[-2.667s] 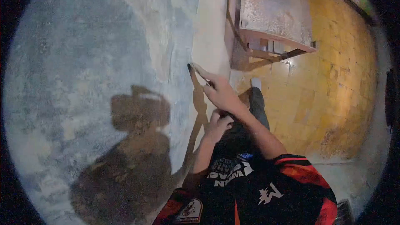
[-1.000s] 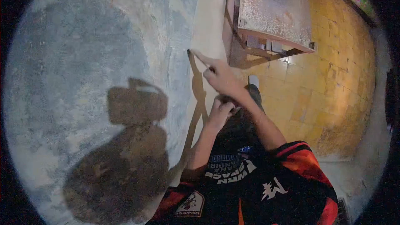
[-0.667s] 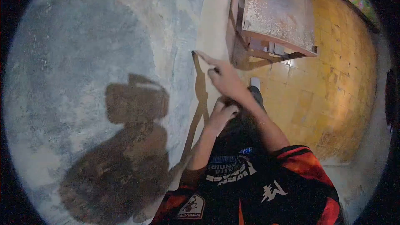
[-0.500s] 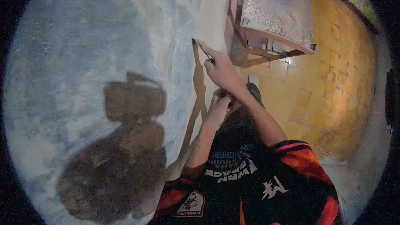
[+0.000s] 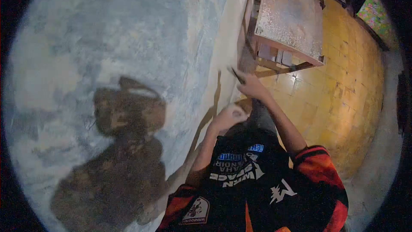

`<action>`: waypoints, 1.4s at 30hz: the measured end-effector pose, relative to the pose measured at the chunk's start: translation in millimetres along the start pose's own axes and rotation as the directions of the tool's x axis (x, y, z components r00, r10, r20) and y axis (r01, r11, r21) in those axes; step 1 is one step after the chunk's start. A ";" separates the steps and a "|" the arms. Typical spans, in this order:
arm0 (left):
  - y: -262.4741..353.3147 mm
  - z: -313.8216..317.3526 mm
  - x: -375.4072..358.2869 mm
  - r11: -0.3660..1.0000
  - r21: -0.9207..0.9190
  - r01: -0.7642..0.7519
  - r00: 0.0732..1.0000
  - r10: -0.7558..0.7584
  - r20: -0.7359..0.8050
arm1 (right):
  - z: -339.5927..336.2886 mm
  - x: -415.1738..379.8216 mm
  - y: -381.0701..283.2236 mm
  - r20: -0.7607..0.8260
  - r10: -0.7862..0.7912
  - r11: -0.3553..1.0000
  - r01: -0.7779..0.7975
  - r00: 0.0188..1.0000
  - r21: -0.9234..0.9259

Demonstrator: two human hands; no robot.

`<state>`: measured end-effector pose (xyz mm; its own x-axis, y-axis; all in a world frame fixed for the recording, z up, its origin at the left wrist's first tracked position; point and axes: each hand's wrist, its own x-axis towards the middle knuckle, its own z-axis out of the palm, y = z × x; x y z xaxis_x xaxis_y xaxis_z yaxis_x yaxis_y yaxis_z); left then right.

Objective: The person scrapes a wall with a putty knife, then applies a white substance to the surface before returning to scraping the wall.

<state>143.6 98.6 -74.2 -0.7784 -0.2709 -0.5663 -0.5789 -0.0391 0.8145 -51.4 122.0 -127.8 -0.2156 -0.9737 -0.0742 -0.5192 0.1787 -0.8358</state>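
A thin dark tool (image 5: 237, 75) is gripped in my right hand (image 5: 253, 87), its tip pointing up and left, close to the lower part of the painted wall (image 5: 201, 30). The tool's exact kind is too blurred to make out. Lower and to the left, my left hand (image 5: 229, 118) is closed with its fingers curled inward, in front of my body. Whatever those fingers may hold is hidden. The two hands are apart.
A worn, low table (image 5: 289, 15) stands beside the wall at upper right, on a yellow tiled floor (image 5: 339, 99). A flowery cloth (image 5: 374, 13) shows at the far upper right. My shadow (image 5: 124, 159) falls on the wall.
My right hand has moved down and right with the tool, away from the blue part of the wall. My left hand has separated from the right forearm. The view has shifted slightly.
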 end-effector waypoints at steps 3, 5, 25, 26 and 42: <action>-50.9 17.5 -44.4 0.996 -0.088 -0.004 0.994 -0.005 -0.108 | -11.8 -82.3 14.9 0.179 0.232 0.970 -0.241 0.956 0.028; -70.9 22.9 -70.4 0.960 -0.278 -0.036 0.980 -0.021 -0.200 | -19.1 -135.7 31.2 0.214 0.407 0.913 -0.387 0.888 -0.127; -19.9 -13.5 -124.9 0.975 0.212 -0.067 0.926 0.140 -0.350 | 32.1 -24.0 -131.0 -0.194 0.089 0.891 0.009 0.977 0.454; -27.2 -13.4 -123.1 0.972 0.218 -0.089 0.919 0.165 -0.359 | 28.5 -17.3 -127.0 -0.189 0.134 0.887 -0.033 0.973 0.460; -27.5 -13.4 -121.3 0.947 0.298 -0.122 0.909 0.227 -0.350 | 7.5 -1.6 -109.0 -0.172 0.074 0.914 0.002 0.982 0.406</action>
<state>257.2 119.7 -26.3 -0.7541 -0.5913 -0.2858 -0.5256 0.2825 0.8025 11.8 103.0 -40.7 -0.3925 -0.9188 -0.0408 -0.1397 0.1034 -0.9848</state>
